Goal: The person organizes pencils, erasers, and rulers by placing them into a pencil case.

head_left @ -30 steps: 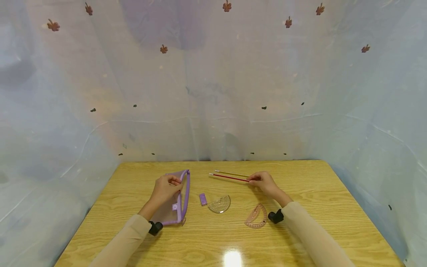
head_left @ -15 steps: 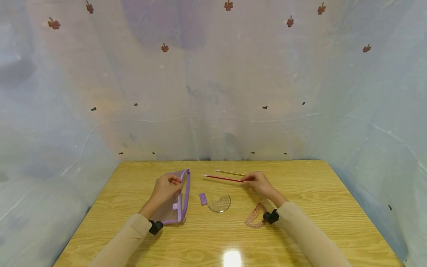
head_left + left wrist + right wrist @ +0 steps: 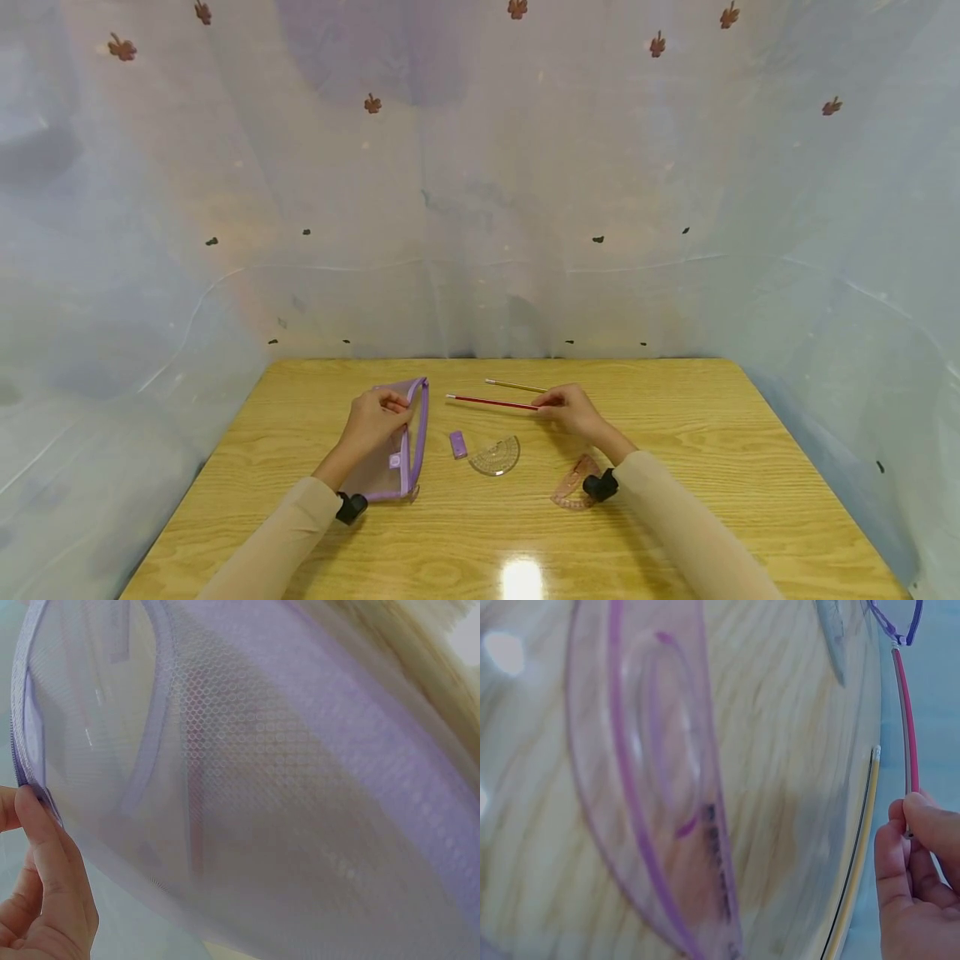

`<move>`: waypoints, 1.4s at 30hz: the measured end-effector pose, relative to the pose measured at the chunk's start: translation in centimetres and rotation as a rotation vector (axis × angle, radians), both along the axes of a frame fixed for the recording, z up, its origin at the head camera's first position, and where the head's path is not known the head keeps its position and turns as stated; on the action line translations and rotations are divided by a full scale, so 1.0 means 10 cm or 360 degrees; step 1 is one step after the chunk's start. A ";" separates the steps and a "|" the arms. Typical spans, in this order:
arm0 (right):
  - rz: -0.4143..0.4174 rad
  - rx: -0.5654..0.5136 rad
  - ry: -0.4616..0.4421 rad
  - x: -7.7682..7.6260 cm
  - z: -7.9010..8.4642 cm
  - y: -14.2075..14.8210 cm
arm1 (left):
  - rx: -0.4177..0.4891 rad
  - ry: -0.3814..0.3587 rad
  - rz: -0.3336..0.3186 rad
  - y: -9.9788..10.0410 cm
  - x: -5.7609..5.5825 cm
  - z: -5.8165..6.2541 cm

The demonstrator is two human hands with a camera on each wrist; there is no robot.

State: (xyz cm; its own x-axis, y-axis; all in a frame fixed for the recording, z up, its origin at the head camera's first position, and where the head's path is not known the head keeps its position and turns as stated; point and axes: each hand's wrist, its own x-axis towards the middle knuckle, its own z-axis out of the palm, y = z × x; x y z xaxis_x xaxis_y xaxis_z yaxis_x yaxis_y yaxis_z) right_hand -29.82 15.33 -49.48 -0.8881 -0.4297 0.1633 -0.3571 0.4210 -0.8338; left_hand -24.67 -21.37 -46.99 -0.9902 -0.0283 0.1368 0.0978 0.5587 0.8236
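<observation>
My left hand [image 3: 373,423] pinches the upper edge of a purple mesh zip pencil case [image 3: 375,477], holding its mouth apart toward the right. In the left wrist view, thumb and fingertip grip the zip edge, and a dark reddish strip shows through the mesh [image 3: 247,795]. My right hand [image 3: 573,414] pinches a red pencil [image 3: 491,403] near one end, its white-tipped end pointing left at the case. In the right wrist view the red pencil [image 3: 904,720] stands out from thumb and fingers. Behind it a yellow pencil [image 3: 513,385] lies on the table, partly hidden by the right hand.
Between the hands lie a purple eraser [image 3: 458,445] and a clear protractor [image 3: 495,457]. A pink protractor [image 3: 573,483] sits under the right wrist, partly covered by the black wrist camera [image 3: 602,486]. A curtain [image 3: 480,308] hangs behind the wooden table [image 3: 465,550].
My right hand has moved left with the red pencil, lifting it away from the yellow one and bringing its tip closer to the pencil case. The left hand stays in place.
</observation>
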 end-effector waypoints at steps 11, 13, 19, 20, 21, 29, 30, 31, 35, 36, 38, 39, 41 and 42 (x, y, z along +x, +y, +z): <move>0.0037 -0.0017 0.0011 0.01 0.00 -0.12 | 0.0011 -0.0006 0.0011 -0.01 -0.02 -0.01; 0.0046 -0.0018 0.0010 0.01 -0.01 -0.15 | 0.0007 -0.0004 0.0008 -0.01 -0.02 -0.01; 0.0041 -0.0019 -0.0009 0.01 0.01 -0.25 | 0.0011 0.0006 -0.0007 -0.02 -0.02 -0.01; 0.0046 -0.0017 -0.0004 0.01 0.01 -0.27 | 0.0015 0.0007 -0.0008 -0.02 -0.02 0.00; 0.0054 -0.0020 -0.0001 0.01 0.02 -0.28 | 0.0018 0.0008 -0.0007 -0.03 -0.02 0.00; 0.0052 -0.0054 -0.0031 0.02 0.01 -0.42 | 0.0056 -0.0008 -0.0003 -0.02 0.01 0.00; 0.0051 -0.0065 -0.0037 0.02 0.01 -0.43 | 0.0054 -0.0006 -0.0001 -0.02 0.01 0.00; 0.0051 -0.0074 -0.0042 0.02 0.01 -0.44 | 0.0058 -0.0005 -0.0001 -0.02 0.01 0.00; 0.0050 -0.0084 -0.0012 0.02 0.01 -0.50 | 0.0042 0.0007 0.0001 -0.02 0.00 0.00; 0.0042 -0.0082 -0.0014 0.02 0.01 -0.52 | 0.0044 0.0008 0.0001 -0.02 0.00 0.00; 0.0030 -0.0076 -0.0006 0.02 0.01 -0.55 | 0.0050 0.0007 0.0001 -0.02 0.00 0.00; 0.0019 -0.0077 -0.0012 0.02 0.01 -0.57 | 0.0056 0.0006 0.0001 -0.01 0.00 -0.01; 0.0006 -0.0086 -0.0010 0.03 0.01 -0.61 | 0.0068 0.0001 0.0002 -0.01 0.00 -0.01; 0.0001 -0.0089 -0.0014 0.03 0.01 -0.62 | 0.0070 0.0000 0.0003 -0.01 0.00 -0.01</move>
State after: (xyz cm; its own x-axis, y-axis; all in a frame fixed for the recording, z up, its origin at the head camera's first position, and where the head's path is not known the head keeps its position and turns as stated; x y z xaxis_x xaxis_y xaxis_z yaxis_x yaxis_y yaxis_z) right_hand -29.51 9.10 -49.33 -0.8894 -0.4205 0.1794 -0.3498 0.3734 -0.8592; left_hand -24.72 -21.50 -47.06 -0.9902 -0.0361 0.1353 0.0967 0.5224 0.8472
